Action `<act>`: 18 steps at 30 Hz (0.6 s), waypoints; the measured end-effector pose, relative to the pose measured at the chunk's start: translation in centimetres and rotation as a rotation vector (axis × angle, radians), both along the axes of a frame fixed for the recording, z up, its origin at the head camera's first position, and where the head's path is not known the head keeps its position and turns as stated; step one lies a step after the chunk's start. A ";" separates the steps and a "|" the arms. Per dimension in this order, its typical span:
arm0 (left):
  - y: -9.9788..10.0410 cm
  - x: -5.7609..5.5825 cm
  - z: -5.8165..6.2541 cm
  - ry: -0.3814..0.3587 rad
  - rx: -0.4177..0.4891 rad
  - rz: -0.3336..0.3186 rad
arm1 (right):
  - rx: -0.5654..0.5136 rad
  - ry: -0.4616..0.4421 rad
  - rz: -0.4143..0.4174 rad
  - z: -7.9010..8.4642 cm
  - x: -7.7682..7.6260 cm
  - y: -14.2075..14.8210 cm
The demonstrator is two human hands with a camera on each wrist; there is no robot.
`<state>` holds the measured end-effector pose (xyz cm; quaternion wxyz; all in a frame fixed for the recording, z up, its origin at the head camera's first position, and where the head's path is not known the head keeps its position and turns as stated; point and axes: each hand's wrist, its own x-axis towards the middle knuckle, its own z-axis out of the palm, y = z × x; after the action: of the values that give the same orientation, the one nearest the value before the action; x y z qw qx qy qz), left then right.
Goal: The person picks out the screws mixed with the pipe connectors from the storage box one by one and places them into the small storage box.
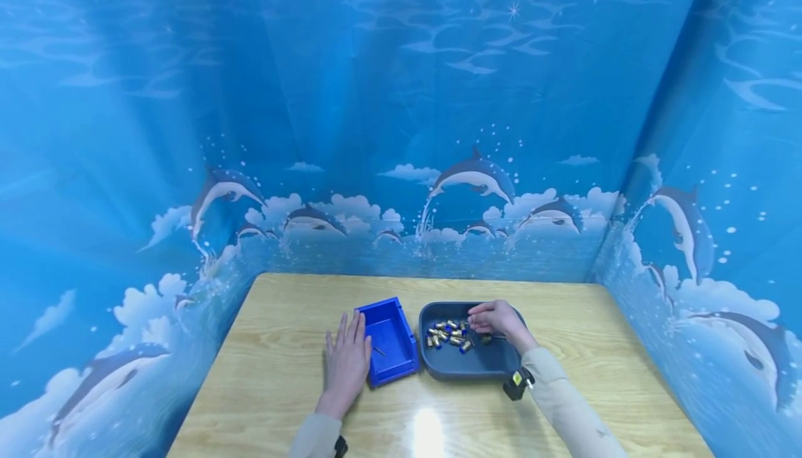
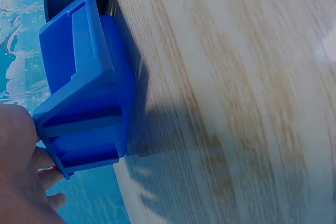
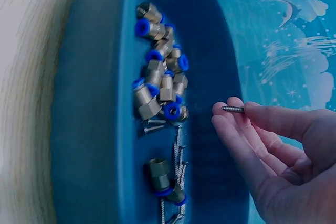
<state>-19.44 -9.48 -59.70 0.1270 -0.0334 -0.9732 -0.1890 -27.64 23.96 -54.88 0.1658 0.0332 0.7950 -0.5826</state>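
Over the dark grey tray [image 1: 473, 374], my right hand [image 1: 498, 320] pinches a small screw [image 3: 233, 109] between thumb and fingertips, its pointed end sticking out. Below it in the tray lie several brass-coloured push-in fittings [image 3: 167, 85] with blue collars. More loose screws [image 3: 180, 166] are in the tray among and beside the fittings. My left hand [image 1: 348, 360] rests with straight fingers against the left side of the blue plastic bin [image 1: 393, 340]. In the left wrist view its fingers touch the rim of that bin. One screw [image 1: 379, 351] lies on the bin's floor.
The bin and the tray stand side by side on a wooden table [image 1: 282, 326], the bin to the left and slightly turned. A blue curtain [image 1: 376, 131] printed with dolphins hangs behind the table and along both sides. Light glares on the tabletop near the front.
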 end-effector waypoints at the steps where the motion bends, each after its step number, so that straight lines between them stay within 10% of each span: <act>1: 0.0 0.0 0.0 -0.002 0.001 0.001 | -0.007 -0.001 0.001 0.1 0.0 -0.1; 18: -0.1 -0.1 -0.1 0.036 0.015 -0.012 | -0.044 0.018 0.039 2.8 -0.9 -2.6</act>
<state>-19.53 -9.60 -59.77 0.1436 -0.0417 -0.9690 -0.1966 -28.55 21.38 -52.08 0.1706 0.0086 0.7840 -0.5968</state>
